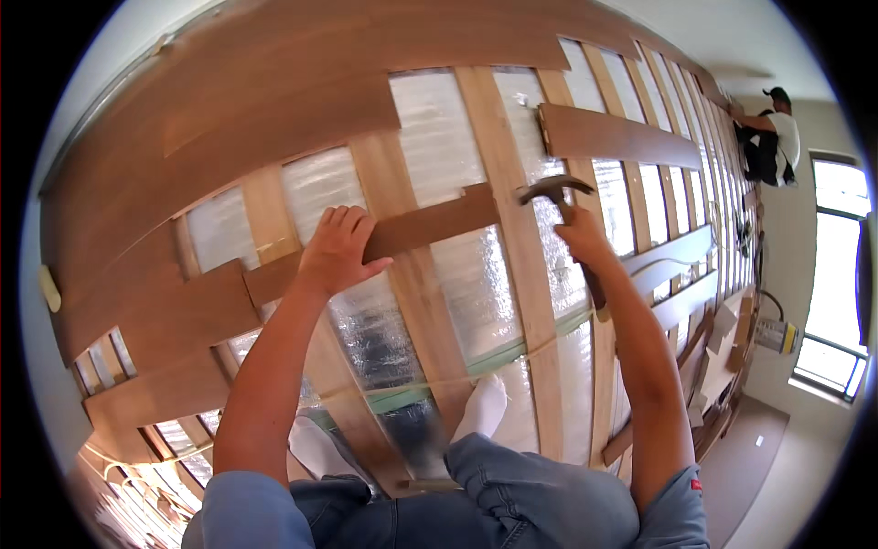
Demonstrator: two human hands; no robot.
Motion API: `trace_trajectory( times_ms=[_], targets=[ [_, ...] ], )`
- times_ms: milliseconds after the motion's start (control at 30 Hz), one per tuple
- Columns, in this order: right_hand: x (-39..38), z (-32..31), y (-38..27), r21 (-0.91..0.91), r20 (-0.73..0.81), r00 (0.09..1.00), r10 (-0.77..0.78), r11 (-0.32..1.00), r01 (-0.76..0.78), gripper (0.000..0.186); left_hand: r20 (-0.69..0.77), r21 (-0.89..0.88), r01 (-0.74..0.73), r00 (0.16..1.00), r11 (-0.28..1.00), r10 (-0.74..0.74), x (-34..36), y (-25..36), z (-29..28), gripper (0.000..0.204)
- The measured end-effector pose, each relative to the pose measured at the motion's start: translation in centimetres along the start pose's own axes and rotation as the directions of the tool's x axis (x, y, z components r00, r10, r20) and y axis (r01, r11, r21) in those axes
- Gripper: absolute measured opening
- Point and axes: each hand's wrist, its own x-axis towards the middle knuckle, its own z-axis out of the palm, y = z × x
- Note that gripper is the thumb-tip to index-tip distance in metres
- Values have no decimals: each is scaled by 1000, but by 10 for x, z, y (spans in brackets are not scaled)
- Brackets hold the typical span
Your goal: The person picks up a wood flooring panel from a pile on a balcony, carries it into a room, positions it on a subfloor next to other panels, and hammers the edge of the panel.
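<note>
My left hand (337,249) is closed over a narrow brown floorboard piece (441,222), its fingers over the far edge and its thumb stretched to the right. The piece lies across several wooden battens, and its right end has a small notch. Toward its left it lies against wider laid floorboards (206,302). In my right hand (583,236) is a claw hammer (555,186), gripped by the handle. The hammer's dark head is raised just right of the notched end, apart from it. Part of the handle is hidden behind my fingers.
Laid brown boards (274,101) cover the far left. Shiny foil (439,128) shows between the battens (512,183). A loose board (617,137) lies at far right, with two pale boards (672,261) nearer. A person (773,142) crouches beyond, by the wall. A yellow cord crosses near my feet.
</note>
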Motion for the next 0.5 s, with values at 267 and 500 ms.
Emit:
trace_trajectory(
  times_ms=[267,500],
  targets=[
    [-4,27,10,-77,65,990,121,990,-116,25,1,-16,-3,1000,1000,3,-2,3,-2,59],
    [8,-8,43,275,-198,948,249,943,-190,15,49,16,-8,999,1000,8,-5,2,-5,57]
  ],
)
